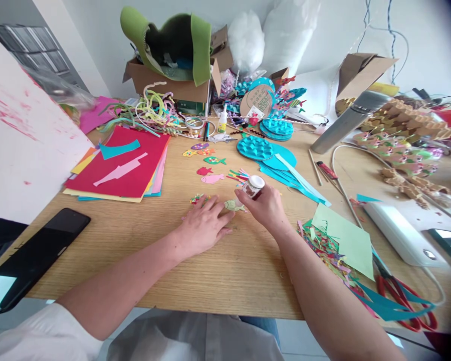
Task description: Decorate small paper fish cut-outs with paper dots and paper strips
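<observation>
My right hand [266,208] is wrapped round a small bottle with a white cap [255,182], tilted over a pale green paper fish [233,205] on the wooden table. My left hand [205,223] lies flat with its fingers spread, its fingertips beside that fish and over a small pile of coloured paper bits [197,198]. Beyond the hands lie a pink paper fish [212,178], a red one [204,171], a green one [215,160] and several decorated ones. Thin coloured strips [237,175] sit just behind the bottle.
Coloured paper sheets [135,170] and a black phone [41,255] are at the left. Blue paper discs [261,148], a grey cylinder [348,123], paper scraps [332,250] and red-handled scissors [394,291] lie at the right. A cardboard box [173,91] stands at the back.
</observation>
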`<state>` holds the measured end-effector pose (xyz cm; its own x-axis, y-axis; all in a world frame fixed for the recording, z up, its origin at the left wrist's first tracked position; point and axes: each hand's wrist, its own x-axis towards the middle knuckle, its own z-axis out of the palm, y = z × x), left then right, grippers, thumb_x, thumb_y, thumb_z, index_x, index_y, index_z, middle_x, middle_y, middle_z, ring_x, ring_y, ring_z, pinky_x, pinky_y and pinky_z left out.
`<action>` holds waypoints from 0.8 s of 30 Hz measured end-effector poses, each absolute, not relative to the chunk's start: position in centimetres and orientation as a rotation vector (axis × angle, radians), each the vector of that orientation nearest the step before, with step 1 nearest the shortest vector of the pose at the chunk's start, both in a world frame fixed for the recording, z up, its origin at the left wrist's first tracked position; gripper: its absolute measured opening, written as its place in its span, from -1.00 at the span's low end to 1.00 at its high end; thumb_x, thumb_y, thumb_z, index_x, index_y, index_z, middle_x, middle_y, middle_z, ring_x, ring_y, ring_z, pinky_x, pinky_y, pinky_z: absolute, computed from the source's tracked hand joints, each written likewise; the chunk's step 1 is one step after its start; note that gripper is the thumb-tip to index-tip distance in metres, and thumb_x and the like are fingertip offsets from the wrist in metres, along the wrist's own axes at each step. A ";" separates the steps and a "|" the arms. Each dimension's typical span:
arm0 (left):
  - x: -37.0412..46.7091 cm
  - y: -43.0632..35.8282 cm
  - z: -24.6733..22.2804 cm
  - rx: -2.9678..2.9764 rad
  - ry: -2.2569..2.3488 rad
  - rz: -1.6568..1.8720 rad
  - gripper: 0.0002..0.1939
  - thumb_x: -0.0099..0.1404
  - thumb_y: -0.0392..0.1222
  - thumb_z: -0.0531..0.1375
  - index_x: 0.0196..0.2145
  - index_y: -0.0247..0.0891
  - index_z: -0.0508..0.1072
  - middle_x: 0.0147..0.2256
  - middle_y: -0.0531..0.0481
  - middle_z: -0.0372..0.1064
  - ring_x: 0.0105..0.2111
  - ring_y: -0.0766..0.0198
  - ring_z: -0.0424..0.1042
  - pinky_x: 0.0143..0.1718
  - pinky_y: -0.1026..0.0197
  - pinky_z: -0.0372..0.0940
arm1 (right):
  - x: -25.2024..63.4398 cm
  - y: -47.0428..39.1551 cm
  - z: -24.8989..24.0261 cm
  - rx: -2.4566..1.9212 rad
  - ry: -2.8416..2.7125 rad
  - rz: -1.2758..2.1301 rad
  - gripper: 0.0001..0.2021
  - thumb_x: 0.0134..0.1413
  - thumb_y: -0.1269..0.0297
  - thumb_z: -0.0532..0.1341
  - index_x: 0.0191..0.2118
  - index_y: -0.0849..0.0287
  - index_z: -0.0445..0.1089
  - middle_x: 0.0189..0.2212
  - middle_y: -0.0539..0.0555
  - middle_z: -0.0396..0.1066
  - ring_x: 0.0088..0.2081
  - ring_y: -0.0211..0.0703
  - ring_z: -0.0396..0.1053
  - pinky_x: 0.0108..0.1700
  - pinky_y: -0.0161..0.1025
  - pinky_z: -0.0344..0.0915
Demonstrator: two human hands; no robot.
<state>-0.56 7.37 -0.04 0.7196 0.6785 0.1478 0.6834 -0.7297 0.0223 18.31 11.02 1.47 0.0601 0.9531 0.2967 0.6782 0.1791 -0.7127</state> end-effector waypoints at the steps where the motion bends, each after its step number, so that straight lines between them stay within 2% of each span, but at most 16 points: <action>1: -0.6 7.4 0.0 -2.880 -1.141 -0.227 -0.58 0.39 0.01 0.06 0.14 -0.15 0.30 0.08 -0.17 0.29 0.20 -0.06 0.14 0.20 -0.18 0.02 | 18.5 11.1 1.6 -1.579 -1.681 0.433 -0.70 -0.09 0.06 0.26 -0.55 0.14 0.21 -0.61 -0.04 0.30 -0.56 -0.29 0.16 -0.48 -0.29 0.09; 5: -0.5 7.4 0.0 -2.877 -1.137 -0.223 -0.58 0.40 0.01 0.05 0.14 -0.16 0.32 0.06 -0.17 0.30 0.18 -0.07 0.15 0.19 -0.18 0.03 | 18.9 11.1 1.7 -1.598 -1.653 0.391 -0.71 -0.07 0.07 0.26 -0.54 0.15 0.22 -0.63 -0.07 0.28 -0.57 -0.30 0.15 -0.48 -0.30 0.08; 9: -0.5 7.4 -0.1 -2.883 -1.138 -0.225 -0.59 0.40 0.00 0.05 0.13 -0.15 0.33 0.03 -0.15 0.32 0.19 -0.07 0.15 0.19 -0.19 0.03 | 19.0 11.0 2.2 -1.476 -1.472 0.375 -0.69 -0.05 0.02 0.28 -0.46 0.17 0.30 -0.57 -0.04 0.33 -0.53 -0.28 0.21 -0.45 -0.28 0.17; 14: -0.6 7.4 -0.4 -2.885 -1.169 -0.270 -0.60 0.40 0.01 0.05 0.13 -0.12 0.34 0.05 -0.12 0.32 0.20 -0.08 0.15 0.20 -0.18 0.03 | 19.9 11.0 3.1 -1.237 -1.192 0.613 -0.65 -0.12 0.00 0.35 -0.35 0.18 0.36 -0.52 -0.03 0.36 -0.52 -0.27 0.28 -0.46 -0.27 0.27; 18: -0.7 7.3 0.0 -2.889 -1.184 -0.294 -0.59 0.41 0.03 0.02 0.14 -0.09 0.33 0.07 -0.12 0.31 0.20 -0.05 0.15 0.20 -0.17 0.03 | 20.6 11.4 3.4 -1.071 -0.995 0.839 -0.69 -0.07 0.03 0.35 -0.35 0.17 0.39 -0.53 -0.06 0.31 -0.54 -0.32 0.27 -0.53 -0.33 0.23; 21: -0.7 7.3 0.4 -2.891 -1.178 -0.295 -0.57 0.40 0.03 0.02 0.12 -0.20 0.32 0.01 -0.15 0.36 0.19 -0.04 0.16 0.21 -0.14 0.04 | 20.0 12.1 4.1 -1.038 -0.944 0.969 -0.68 -0.16 0.07 0.41 -0.34 0.17 0.40 -0.49 -0.04 0.35 -0.53 -0.29 0.33 -0.55 -0.33 0.29; 24: -0.6 7.3 0.4 -2.885 -1.178 -0.311 -0.58 0.40 0.03 0.02 0.06 -0.28 0.35 -0.01 -0.18 0.37 0.20 -0.03 0.14 0.21 -0.14 0.03 | 18.2 12.9 5.0 -1.065 -0.968 1.057 -0.63 -0.27 0.13 0.46 -0.33 0.16 0.38 -0.47 -0.03 0.41 -0.52 -0.26 0.38 -0.48 -0.27 0.39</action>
<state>-0.64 7.28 0.39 0.6974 0.6919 0.1868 0.6939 -0.7171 0.0654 18.19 12.89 5.02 0.2184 0.9706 0.1016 -0.1856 0.1435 -0.9721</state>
